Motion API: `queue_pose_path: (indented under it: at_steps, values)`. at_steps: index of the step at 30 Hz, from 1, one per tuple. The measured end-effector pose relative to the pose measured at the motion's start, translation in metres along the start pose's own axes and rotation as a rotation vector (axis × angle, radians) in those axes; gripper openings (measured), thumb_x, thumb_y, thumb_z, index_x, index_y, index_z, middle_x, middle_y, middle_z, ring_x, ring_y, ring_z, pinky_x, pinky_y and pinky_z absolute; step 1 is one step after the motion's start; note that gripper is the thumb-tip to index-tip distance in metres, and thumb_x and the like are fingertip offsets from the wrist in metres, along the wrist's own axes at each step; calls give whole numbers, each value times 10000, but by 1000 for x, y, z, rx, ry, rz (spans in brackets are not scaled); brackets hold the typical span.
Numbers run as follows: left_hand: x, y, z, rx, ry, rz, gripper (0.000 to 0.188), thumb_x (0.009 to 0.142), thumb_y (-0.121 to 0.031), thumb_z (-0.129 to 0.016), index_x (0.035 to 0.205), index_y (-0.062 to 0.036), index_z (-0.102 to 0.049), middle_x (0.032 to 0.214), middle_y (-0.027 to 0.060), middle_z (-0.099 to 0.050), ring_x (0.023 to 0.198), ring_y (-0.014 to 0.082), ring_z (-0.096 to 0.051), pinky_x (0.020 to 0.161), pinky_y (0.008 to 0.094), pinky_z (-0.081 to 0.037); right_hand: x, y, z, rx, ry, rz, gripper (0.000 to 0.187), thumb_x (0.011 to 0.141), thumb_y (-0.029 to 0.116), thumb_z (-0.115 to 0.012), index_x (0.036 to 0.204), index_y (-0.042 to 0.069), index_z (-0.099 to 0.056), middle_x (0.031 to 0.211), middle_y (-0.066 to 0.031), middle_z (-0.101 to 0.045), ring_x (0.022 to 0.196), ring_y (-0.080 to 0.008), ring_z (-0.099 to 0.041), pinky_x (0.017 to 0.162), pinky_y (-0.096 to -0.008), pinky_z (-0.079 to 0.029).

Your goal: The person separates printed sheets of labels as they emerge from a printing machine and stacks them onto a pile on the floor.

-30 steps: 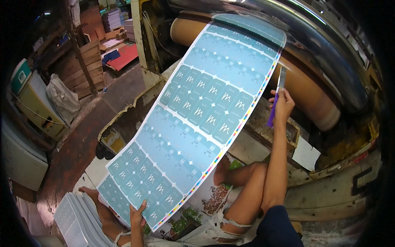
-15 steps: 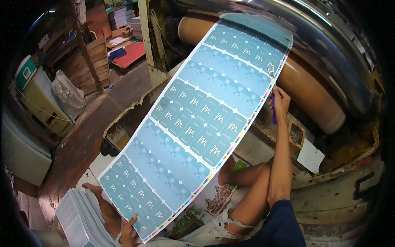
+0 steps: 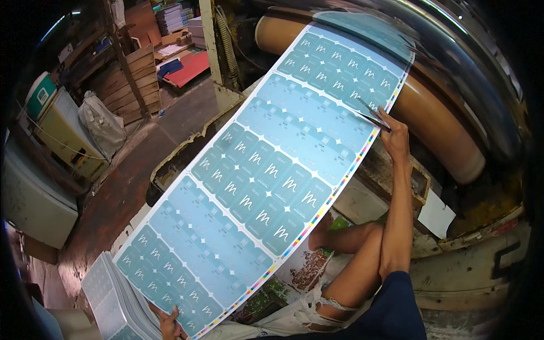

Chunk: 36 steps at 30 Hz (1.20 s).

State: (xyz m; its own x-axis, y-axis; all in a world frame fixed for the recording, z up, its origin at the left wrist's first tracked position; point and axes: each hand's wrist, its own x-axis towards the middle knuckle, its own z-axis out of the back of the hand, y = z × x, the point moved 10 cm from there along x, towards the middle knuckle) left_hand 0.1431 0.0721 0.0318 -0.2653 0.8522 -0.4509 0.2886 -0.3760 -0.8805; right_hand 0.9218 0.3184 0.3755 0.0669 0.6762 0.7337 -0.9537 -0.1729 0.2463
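A long printed sheet (image 3: pixel 249 175), pale blue and teal with rows of rounded label panels and a strip of colour patches along its right edge, slopes from a roller down to my lap. At its lower left edge my left hand (image 3: pixel 170 325) pinches it, thumb on top and fingers underneath. At the upper right edge my right hand (image 3: pixel 395 136) grips a pointed cutting blade (image 3: pixel 368 109). The blade lies across the sheet margin, where the edge shows a break. Its handle is mostly hidden by my fingers, so I cannot tell the exact kind.
Brown rollers (image 3: pixel 439 127) and a shiny metal cylinder (image 3: pixel 479 73) stand at the far right. A stack of printed sheets (image 3: pixel 116 294) is beside my left leg. A white card (image 3: pixel 436 216) hangs near the machine frame. Further left are a cooler jug (image 3: pixel 41 95) and a cloth sack (image 3: pixel 101 126).
The sheet has come further down off the roller, its lower end shifting left with my left hand. My right hand has turned, and the blade now points left across the sheet's edge.
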Motion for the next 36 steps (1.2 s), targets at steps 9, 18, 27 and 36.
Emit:
queue_pose_path:
  at_steps: [9,18,27,36]
  values:
    - [19,-1,117,161,-290,121,405,879,38,-619,1236,-20,-437,1139,159,-578,1013,234,-600,917,355,-511,-35,14,-38,58,322,-265,403,736,-17,-587,1114,76,-693,852,-250,-648,602,-306,-640,613,-347,-499]
    - [96,22,99,92,-267,95,487,814,38,-705,1231,35,-453,1082,135,-629,863,234,-637,759,331,-543,-57,51,-74,81,491,-328,288,739,-6,-595,986,53,-731,820,-231,-661,684,-300,-643,670,-367,-493]
    - [152,68,2,195,-59,-153,963,708,-64,-778,1423,-49,-133,1331,231,-342,1168,329,-527,960,435,-474,-86,52,-117,264,647,-347,211,837,163,-701,959,-8,-725,645,-195,-630,458,-196,-582,462,-340,-460]
    - [204,170,21,1285,-309,-2,1529,451,-189,-943,1431,-177,230,1449,312,92,1227,394,-472,969,468,-475,-115,109,-162,357,815,-328,224,825,147,-720,932,-50,-725,535,-96,-589,404,-114,-524,378,-282,-420]
